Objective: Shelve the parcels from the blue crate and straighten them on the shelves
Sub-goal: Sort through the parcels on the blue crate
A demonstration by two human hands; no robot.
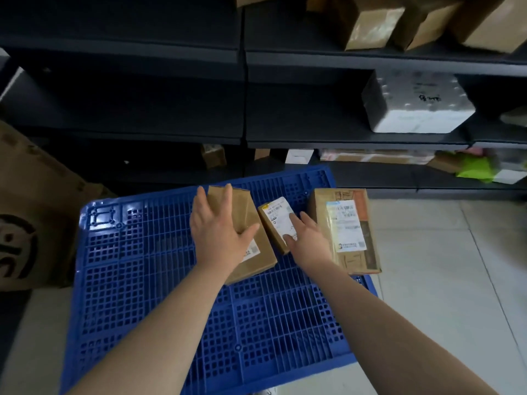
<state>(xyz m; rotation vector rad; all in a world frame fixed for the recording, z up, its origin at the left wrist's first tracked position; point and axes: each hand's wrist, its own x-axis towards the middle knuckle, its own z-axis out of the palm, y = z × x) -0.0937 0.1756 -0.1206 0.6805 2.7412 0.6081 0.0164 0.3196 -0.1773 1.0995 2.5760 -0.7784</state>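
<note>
Three cardboard parcels lie on a blue slatted crate (159, 280) turned bottom-up on the floor. My left hand (218, 226) rests flat on the plain brown parcel (251, 252), fingers spread over its top. My right hand (306, 238) touches the small labelled parcel (275, 220) in the middle, thumb and a finger on its white label. A larger taped parcel (346, 229) with a white label lies to the right, untouched. Whether either hand grips its parcel is unclear.
Dark shelves (356, 59) stand behind the crate. Brown boxes (370, 24) sit on the upper right shelf, a white foam box (416, 104) on the middle one, mixed packets (376, 156) on the lowest. A big cardboard box (31, 212) stands at left. Tiled floor (445, 266) lies at right.
</note>
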